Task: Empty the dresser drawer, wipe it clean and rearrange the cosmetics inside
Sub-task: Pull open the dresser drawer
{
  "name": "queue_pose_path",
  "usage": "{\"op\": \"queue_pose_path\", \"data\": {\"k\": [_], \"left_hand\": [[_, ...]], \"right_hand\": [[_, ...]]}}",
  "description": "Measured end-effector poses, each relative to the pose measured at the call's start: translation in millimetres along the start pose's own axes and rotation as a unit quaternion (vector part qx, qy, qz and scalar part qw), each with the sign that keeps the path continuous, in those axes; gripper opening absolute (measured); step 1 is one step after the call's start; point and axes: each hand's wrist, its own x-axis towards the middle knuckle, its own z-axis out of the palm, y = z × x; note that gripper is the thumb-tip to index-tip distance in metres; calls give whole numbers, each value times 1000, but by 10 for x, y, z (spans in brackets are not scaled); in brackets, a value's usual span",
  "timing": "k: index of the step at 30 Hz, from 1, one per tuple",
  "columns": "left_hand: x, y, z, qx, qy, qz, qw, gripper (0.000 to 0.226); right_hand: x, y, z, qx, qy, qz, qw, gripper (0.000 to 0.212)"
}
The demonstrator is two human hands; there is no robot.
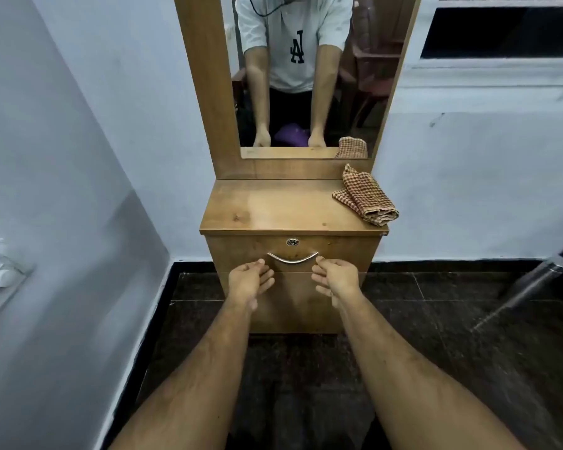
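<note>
A small wooden dresser (pixel 273 206) stands against the wall with a tall mirror above it. Its top drawer (pixel 234 253) is closed, with a round lock and a curved metal handle (pixel 292 259) on its front. My left hand (pixel 249 280) hovers just left of the handle, fingers curled and apart, holding nothing. To the handle's right, my right hand (pixel 337 277) is in the same loose pose, thumb tip near the handle's end. A folded checked cloth (pixel 366 196) lies on the dresser top at the right rear. No cosmetics are in sight.
The mirror (pixel 306 76) reflects a person in a white T-shirt. Pale walls close in on the left and behind. A wall switch (pixel 2 276) is at the left. A metal pole (pixel 527 287) slants across the dark floor at the right. A window is at upper right.
</note>
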Motion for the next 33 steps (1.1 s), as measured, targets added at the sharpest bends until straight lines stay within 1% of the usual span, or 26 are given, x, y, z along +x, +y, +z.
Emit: {"op": "queue_pose_path", "data": {"k": [3,6,9,12,15,21,23,24,25,26,27,28,29,31,32,33], "left_hand": [[185,-50,80,2,-9,-24,1000,11],[337,-108,144,-8,-30,-34,999,14],[426,-138,224,-5,-40,-44,998,12],[436,-187,298,2,-53,-51,997,15],[399,-196,341,12,-43,-43,998,17],[236,-166,215,85,-48,-34,995,18],[146,-162,144,122,-51,-35,991,20],[96,-158,104,167,-48,-22,985,23],[34,-148,52,255,-37,13,966,26],[-34,-127,-12,378,-13,71,923,30],[-120,-100,-90,495,22,139,857,35],[-221,-66,-169,570,55,216,791,35],[-324,-10,-234,598,70,299,740,32],[-443,120,-347,592,61,465,656,26],[-435,170,-386,591,54,514,620,26],[-409,236,-401,602,48,533,593,31]], "right_hand": [[135,-3,110,12,-15,29,999,27],[223,21,203,19,-21,34,999,31],[313,23,277,1,-10,32,999,31],[362,11,323,-25,4,30,999,25],[345,-39,319,-34,-2,36,999,23],[203,40,254,-39,-2,38,999,26],[121,90,209,-61,3,33,998,25],[86,110,174,-81,7,25,996,24],[39,128,128,-122,10,4,992,26],[-9,134,66,-190,14,-32,981,29],[-69,130,-9,-273,23,-76,959,37],[-144,121,-95,-354,44,-126,926,44],[-217,103,-178,-412,73,-190,888,47],[-397,24,-313,-452,136,-358,805,41],[-468,-33,-347,-457,161,-434,760,35],[-490,-87,-362,-462,174,-487,721,30]]}}
